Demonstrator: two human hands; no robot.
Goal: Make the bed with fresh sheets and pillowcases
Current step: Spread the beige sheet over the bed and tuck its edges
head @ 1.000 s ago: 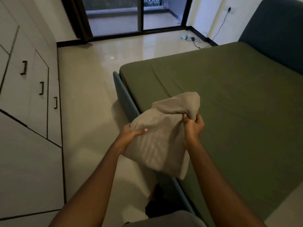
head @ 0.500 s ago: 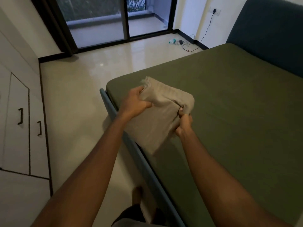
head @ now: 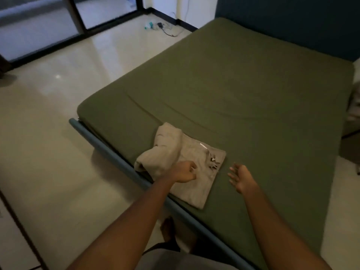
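— A dim bedroom, with a glossy cream tiled floor [head: 58, 133] and dark-framed glass doors [head: 78, 18] at the back. Where is the bed?

— The wide bed [head: 282, 133] fills the right side, covered by a smooth olive-green fitted sheet [head: 233, 84]. A dark blue padded headboard [head: 292, 22] stands at its far end, and a blue-grey frame rail [head: 109, 151] runs along its left edge.

— And the fresh linen?

— A folded beige bundle of cloth [head: 194, 188] lies on the bed at the near left edge, just inside the rail. Its far part is bunched into a loose roll and its near part lies flat.

— The hands?

— The left hand [head: 184, 172] is over the middle of the bundle with its fingers curled in. It is blurred, so I cannot tell whether it pinches the fabric or only sits above it. The right hand [head: 240, 177] is just beside the bundle's right edge, over bare green sheet. Its fingers are spread and relaxed, and it holds nothing.

— Anything off the bed?

— Beyond the bed's far left corner, dark cables [head: 169, 32] and a small teal object [head: 149, 26] lie on the floor. By the bed's near left side a bare foot [head: 168, 228] stands on the tiles.
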